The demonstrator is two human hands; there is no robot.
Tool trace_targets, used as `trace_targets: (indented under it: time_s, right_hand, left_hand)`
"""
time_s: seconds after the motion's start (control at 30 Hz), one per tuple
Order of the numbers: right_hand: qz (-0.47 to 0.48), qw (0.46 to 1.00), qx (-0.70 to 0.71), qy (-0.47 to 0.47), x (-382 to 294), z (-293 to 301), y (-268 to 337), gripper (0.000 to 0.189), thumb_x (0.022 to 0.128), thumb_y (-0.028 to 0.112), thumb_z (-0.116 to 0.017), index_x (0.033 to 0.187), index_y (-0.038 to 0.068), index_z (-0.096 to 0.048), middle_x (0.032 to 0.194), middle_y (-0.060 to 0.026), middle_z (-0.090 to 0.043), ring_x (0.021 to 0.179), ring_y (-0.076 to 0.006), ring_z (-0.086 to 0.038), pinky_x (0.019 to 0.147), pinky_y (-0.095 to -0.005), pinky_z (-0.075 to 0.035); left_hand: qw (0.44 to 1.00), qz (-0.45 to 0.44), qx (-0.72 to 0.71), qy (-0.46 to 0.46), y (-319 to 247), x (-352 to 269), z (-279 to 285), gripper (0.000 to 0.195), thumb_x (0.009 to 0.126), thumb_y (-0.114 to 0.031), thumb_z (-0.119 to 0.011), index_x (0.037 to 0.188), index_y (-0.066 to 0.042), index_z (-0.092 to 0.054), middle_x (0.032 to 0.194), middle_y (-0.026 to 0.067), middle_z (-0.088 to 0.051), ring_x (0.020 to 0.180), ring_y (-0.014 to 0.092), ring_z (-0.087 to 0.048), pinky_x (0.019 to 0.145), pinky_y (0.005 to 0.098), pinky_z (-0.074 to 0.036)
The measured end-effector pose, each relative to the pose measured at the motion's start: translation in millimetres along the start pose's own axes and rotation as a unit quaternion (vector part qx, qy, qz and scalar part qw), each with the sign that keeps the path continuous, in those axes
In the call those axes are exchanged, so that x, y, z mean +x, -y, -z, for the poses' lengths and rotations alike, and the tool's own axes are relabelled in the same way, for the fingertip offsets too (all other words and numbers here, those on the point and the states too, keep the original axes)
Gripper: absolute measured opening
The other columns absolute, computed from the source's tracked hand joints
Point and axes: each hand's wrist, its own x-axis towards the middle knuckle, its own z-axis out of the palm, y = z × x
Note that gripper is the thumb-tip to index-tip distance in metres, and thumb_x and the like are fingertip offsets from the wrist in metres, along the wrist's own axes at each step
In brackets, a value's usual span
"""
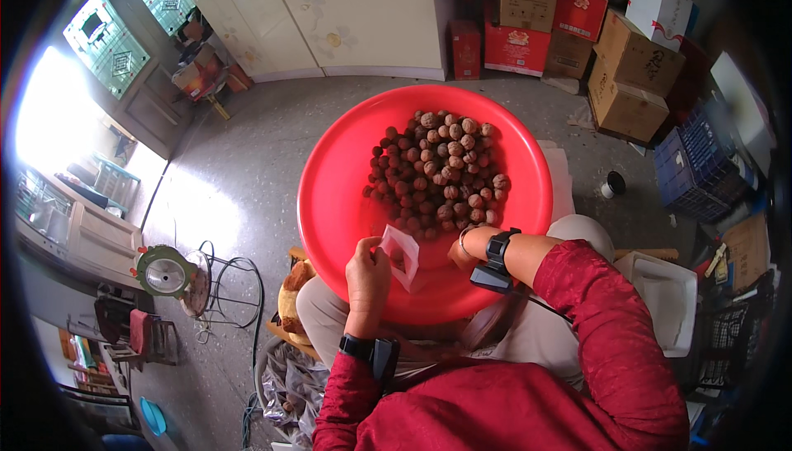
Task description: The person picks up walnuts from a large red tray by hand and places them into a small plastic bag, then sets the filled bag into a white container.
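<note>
A large round red plastic basin [337,185] rests over my knees, with a heap of walnuts [442,163] in its far and right part. At the basin's near side my left hand [369,271] grips the edge of a small translucent plastic bag [405,253]. The bag's mouth stands open, and something brownish shows faintly inside it. My right hand [465,250] is bent down at the near edge of the heap, right of the bag; its fingers are mostly hidden behind the hand and wrist, so what it holds cannot be told.
A tub of filled plastic bags [294,389] stands at my lower left, near a plush-like brown and yellow thing [297,293]. At my right is a white plastic bin [677,302]. Farther off are blue crates [699,163], stacked cardboard boxes [631,79] and a wire stand with cables [232,290].
</note>
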Motion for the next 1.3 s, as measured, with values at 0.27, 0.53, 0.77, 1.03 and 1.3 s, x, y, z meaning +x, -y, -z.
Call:
trace_targets:
  time_s: [0.27,0.53,0.77,1.03,1.3]
  right_hand:
    - [-0.017,1.000,0.003,-0.016,-21.7,8.2,6.1,0.034,0.083,0.024,-0.058,0.107,0.003,-0.070,0.106,-0.0119,-0.069,0.095,-0.0282,-0.065,0.077,-0.0438,-0.051]
    - [0.033,0.892,0.220,-0.393,-42.4,21.7,-12.9,0.032,0.076,0.029,-0.066,0.093,0.002,-0.069,0.094,-0.0210,-0.069,0.090,-0.0366,-0.066,0.078,-0.0428,-0.052]
    - [0.179,0.765,0.354,-0.508,-67.4,31.6,-1.5,0.026,0.076,0.022,-0.072,0.094,0.005,-0.065,0.089,-0.0106,-0.070,0.086,-0.0239,-0.068,0.079,-0.0355,-0.053]
    - [0.246,0.721,0.420,-0.494,-73.3,35.0,13.6,0.028,0.081,0.029,-0.073,0.095,0.005,-0.067,0.087,-0.0090,-0.071,0.082,-0.0181,-0.065,0.076,-0.0320,-0.051]
    - [0.149,0.729,0.551,-0.378,-67.3,35.7,3.8,0.028,0.083,0.029,-0.072,0.087,0.002,-0.066,0.070,-0.0048,-0.064,0.068,-0.0153,-0.060,0.065,-0.0287,-0.050]
  left_hand:
    - [1.000,0.016,-0.018,0.011,1.2,0.7,0.3,0.020,0.087,-0.010,-0.054,0.102,-0.002,-0.064,0.073,0.0214,-0.065,0.065,0.031,-0.066,0.060,0.0387,-0.051]
    - [1.000,0.012,-0.023,0.015,4.8,1.7,-0.8,0.021,0.087,-0.010,-0.054,0.103,-0.002,-0.065,0.071,0.0189,-0.065,0.062,0.027,-0.065,0.060,0.0360,-0.050]
    - [0.999,-0.003,-0.034,-0.001,6.2,1.2,-2.9,0.022,0.086,-0.008,-0.056,0.104,0.000,-0.066,0.065,0.0108,-0.061,0.057,0.016,-0.057,0.055,0.0312,-0.047]
    - [1.000,0.013,-0.017,0.014,6.9,2.7,-2.6,0.020,0.087,-0.009,-0.054,0.103,-0.002,-0.065,0.072,0.0208,-0.065,0.066,0.031,-0.066,0.062,0.0381,-0.052]
    - [1.000,0.020,-0.013,0.021,4.0,3.2,-1.3,0.022,0.088,-0.011,-0.053,0.104,-0.002,-0.065,0.072,0.0203,-0.065,0.067,0.031,-0.066,0.063,0.0382,-0.052]
